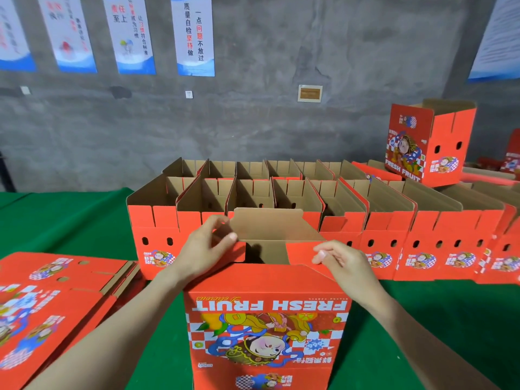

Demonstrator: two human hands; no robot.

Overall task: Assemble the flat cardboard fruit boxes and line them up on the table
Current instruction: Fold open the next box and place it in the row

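Box (267,319) on green table (70,220), concrete wall (281,52).

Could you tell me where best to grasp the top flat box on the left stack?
Probably the top flat box by its right edge, coming from the right: it lies flat, and that edge is exposed beside the green table.

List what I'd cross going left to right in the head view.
Order: flat stack → left hand → right hand → raised box at far right. Both hands pinch flaps of the near box. The box rows span the width, so they are left out.
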